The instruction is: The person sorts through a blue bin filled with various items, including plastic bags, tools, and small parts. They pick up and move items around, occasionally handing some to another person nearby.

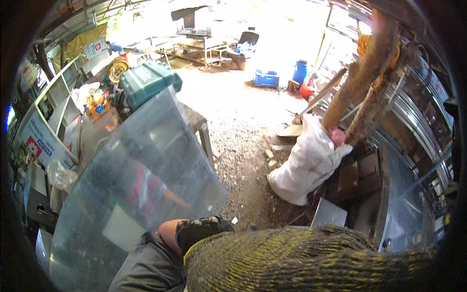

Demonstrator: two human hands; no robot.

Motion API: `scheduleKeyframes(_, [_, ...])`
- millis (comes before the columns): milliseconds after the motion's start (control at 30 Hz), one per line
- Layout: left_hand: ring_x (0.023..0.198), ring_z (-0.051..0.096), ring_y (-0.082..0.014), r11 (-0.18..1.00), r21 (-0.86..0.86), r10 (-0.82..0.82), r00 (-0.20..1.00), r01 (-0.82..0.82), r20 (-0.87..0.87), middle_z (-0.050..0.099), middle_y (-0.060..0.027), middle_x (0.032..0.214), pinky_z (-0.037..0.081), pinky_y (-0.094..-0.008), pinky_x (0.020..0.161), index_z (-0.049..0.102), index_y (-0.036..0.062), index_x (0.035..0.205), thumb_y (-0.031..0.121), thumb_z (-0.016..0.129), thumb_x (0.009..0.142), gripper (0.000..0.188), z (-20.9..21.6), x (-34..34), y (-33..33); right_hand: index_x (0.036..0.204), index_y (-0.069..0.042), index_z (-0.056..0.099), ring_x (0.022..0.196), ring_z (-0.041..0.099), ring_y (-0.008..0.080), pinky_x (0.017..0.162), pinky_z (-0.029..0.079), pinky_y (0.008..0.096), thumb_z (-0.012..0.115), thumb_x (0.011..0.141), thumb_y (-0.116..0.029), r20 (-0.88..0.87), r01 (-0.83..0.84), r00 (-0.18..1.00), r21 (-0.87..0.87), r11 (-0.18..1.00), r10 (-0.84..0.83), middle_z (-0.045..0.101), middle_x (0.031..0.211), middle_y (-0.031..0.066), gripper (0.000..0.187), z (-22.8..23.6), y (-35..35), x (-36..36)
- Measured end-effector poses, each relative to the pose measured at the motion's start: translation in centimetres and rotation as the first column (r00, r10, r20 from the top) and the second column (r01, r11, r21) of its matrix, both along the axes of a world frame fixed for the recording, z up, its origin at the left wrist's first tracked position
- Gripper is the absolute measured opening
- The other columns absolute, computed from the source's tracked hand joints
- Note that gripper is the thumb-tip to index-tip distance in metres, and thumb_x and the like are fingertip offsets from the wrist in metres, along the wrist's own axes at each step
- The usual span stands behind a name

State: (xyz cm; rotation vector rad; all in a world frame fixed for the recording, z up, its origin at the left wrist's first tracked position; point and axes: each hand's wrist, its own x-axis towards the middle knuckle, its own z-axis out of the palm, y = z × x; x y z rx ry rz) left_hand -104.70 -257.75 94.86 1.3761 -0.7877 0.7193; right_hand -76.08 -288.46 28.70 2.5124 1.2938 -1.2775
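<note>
A large, glossy, see-through or reflective sheet stands tilted at the left, its right corner reaching the middle of the view. Mirrored in it are a pale patch and a red-and-white shape. Just below that corner is my left hand in a dark glove, with a strip of bare forearm and grey cloth behind it. Its fingers are largely hidden, so I cannot make out a grip. Close to the camera, my right hand fills the bottom right in a dark knitted glove with yellow flecks. Its finger ends and anything in them do not show.
A green tool case sits beyond the sheet, beside an orange package. A stuffed white sack leans against wooden posts. Metal lengths line the right. Farther off are a blue crate and a blue drum on gravel.
</note>
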Motion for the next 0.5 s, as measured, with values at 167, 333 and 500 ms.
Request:
scheduleKeyframes(167, [0.120,0.063,-0.0326,1.000,-0.014,-0.007,1.000,0.007,0.024,0.064,-0.0188,0.132,0.049,-0.0480,0.105,0.066,0.0018,0.131,0.014,0.069,0.097,0.036,2.0,6.9,11.6,0.100,-0.009,0.079,0.082,0.071,0.0325,0.077,0.056,0.0437,0.063,0.088,-0.028,0.074,-0.082,0.995,0.122,0.989,0.073,0.077,0.090,0.0113,0.027,0.3,19.4,16.4])
scheduleKeyframes(333, [0.119,0.064,-0.0311,0.999,0.017,0.031,0.999,-0.032,0.030,0.064,-0.0181,0.132,0.050,-0.0460,0.103,0.066,0.0020,0.132,0.012,0.068,0.097,0.036,3.3,13.6,22.8,0.103,-0.007,0.076,0.076,0.071,0.0293,0.073,0.057,0.0389,0.070,0.086,-0.031,-0.069,0.242,0.963,0.641,0.728,-0.259,0.076,0.083,0.0120,0.030,3.0,42.4,32.4])
scheduleKeyframes(500, [0.118,0.064,-0.0296,0.997,0.004,0.082,0.995,-0.082,0.052,0.065,-0.0175,0.132,0.051,-0.0440,0.101,0.066,0.0021,0.132,0.010,0.067,0.097,0.036,1.1,18.0,37.0,0.121,-0.006,0.071,0.065,0.069,0.0225,0.063,0.056,0.0391,0.068,0.088,-0.032,-0.175,0.324,0.946,0.431,0.842,-0.274,0.074,0.083,0.0108,0.041,4.8,62.2,37.5])
